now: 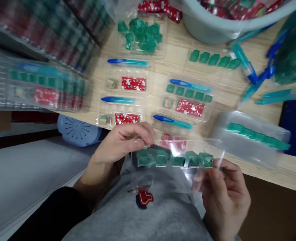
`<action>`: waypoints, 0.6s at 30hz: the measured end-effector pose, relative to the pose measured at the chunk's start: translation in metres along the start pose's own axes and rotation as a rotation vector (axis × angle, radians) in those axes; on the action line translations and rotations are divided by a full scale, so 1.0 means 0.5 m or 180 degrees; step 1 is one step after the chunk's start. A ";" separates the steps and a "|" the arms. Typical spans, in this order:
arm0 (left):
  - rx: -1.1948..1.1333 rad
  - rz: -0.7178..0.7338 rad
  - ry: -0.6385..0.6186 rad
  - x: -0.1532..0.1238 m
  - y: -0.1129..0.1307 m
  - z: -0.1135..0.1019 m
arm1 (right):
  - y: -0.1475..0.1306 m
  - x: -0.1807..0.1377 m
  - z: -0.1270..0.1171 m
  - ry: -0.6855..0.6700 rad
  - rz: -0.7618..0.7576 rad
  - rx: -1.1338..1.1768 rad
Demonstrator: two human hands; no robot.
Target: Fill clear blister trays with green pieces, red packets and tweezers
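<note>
A clear plastic blister tray (160, 177) is held tilted in front of my grey top, with a row of green translucent pieces (161, 158) in its slots. My right hand (224, 192) grips the tray's right end between thumb and fingers. Over the upper left corner of the tray, the fingers of my left hand (127, 140) are pinched together. A tiny green fragment (145, 146) shows at the tip of my left thumb; whether these fingers also touch the tray I cannot tell. Just beyond lies another tray with a blue pen (173, 122) and a red dotted packet (166, 142), partly covered.
Filled clear trays with pens, small striped blocks and red packets (133, 83) lie on the wooden table (158, 67). Loose green pieces (144, 35) sit at the back. A grey tub (200, 26), scattered pens (245, 63) and a translucent box (248, 140) stand right; stacked trays (44, 83) left.
</note>
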State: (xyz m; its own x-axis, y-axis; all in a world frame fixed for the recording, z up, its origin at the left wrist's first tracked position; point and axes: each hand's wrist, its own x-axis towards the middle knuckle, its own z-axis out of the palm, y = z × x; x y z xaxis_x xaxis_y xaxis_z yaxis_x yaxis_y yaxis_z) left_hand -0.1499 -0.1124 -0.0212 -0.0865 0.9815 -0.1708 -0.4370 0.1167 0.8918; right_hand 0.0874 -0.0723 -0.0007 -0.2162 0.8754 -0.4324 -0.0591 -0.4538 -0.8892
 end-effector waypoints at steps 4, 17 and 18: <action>0.0079 -0.0033 -0.0095 -0.006 0.004 0.000 | -0.002 -0.002 0.000 0.0019 0.0052 -0.0043; -0.0095 -0.0287 -0.0252 -0.014 -0.008 -0.005 | 0.012 0.007 -0.003 -0.0030 0.0088 -0.0075; -0.0155 -0.0251 -0.0287 -0.014 -0.009 -0.004 | 0.012 0.007 -0.003 -0.0050 0.0109 -0.0055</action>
State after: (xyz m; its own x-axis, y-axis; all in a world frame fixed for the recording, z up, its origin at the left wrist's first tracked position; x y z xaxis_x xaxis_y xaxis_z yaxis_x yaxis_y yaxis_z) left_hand -0.1491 -0.1198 -0.0248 0.0297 0.9795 -0.1993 -0.4825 0.1887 0.8553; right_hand 0.0875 -0.0719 -0.0079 -0.2332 0.8566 -0.4604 -0.0346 -0.4804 -0.8764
